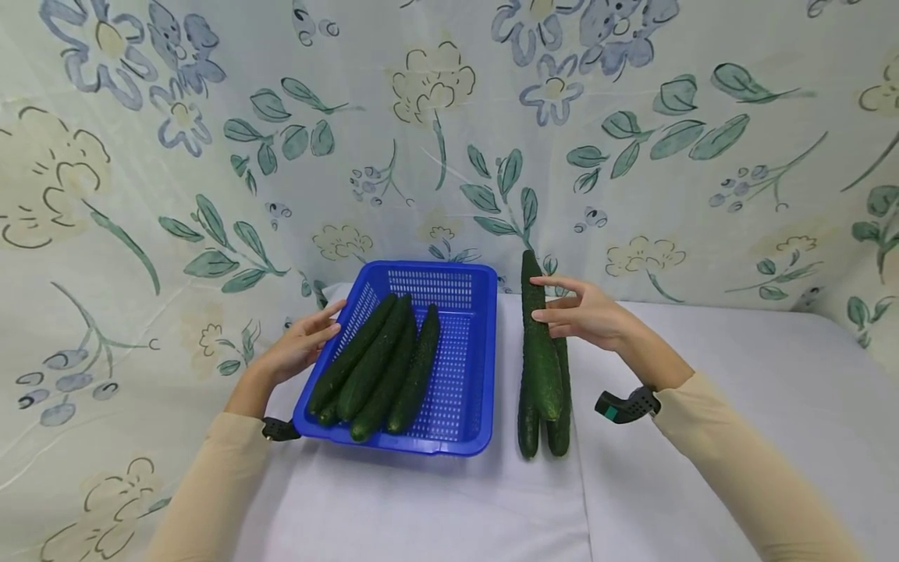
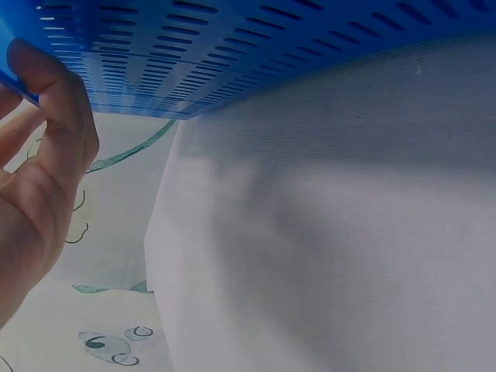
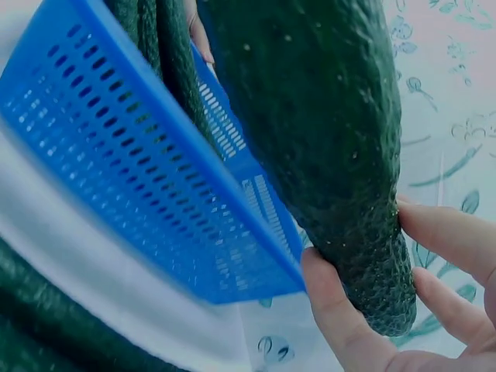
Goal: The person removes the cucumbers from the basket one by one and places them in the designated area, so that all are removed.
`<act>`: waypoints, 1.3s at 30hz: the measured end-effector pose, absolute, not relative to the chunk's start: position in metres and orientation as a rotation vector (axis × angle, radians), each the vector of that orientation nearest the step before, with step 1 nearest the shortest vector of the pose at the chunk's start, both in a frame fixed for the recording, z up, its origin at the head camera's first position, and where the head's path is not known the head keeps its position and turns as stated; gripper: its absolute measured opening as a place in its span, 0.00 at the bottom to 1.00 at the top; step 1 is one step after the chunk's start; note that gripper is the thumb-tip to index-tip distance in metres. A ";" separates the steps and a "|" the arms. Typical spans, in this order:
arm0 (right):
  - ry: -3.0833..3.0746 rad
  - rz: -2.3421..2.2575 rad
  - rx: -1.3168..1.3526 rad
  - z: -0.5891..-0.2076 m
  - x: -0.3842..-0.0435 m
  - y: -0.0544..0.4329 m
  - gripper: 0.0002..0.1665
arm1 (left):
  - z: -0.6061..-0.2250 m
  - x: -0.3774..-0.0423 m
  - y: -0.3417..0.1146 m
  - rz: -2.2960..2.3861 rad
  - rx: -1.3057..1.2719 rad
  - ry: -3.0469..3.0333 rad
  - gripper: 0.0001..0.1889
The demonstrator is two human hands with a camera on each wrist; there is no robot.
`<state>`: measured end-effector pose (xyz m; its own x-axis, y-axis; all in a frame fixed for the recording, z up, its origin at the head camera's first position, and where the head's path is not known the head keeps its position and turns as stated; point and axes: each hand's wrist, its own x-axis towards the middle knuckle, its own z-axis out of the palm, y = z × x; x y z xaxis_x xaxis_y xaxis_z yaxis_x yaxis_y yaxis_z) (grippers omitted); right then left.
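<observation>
My right hand pinches a cucumber near its far, narrower end, thumb on one side and fingers on the other in the right wrist view. This cucumber overlaps two more cucumbers lying lengthwise on the cloth, right of the basket. At the left, my left hand grips the side rim of a blue plastic basket, fingers over the edge in the left wrist view. Several dark green cucumbers lie side by side in the basket's left part, with bare slotted floor to their right.
A white cloth covers the table, with a fold line running down right of the basket. Behind it hangs a floral curtain, close to the basket's far edge. Dark bands with small devices sit on both wrists.
</observation>
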<state>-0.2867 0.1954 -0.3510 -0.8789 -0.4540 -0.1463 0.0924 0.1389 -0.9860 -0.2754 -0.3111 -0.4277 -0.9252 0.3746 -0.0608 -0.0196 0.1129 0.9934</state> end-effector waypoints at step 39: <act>2.118 -1.759 -0.158 -0.421 -0.278 0.279 0.47 | -0.427 -0.275 -0.310 1.865 0.346 2.121 0.30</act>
<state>-0.2779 0.2790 -0.4205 -0.9208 -0.3241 -0.2172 0.1540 0.2096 -0.9656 -0.2747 -0.3098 -0.4275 -0.9274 0.3688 -0.0620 -0.0143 0.1306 0.9913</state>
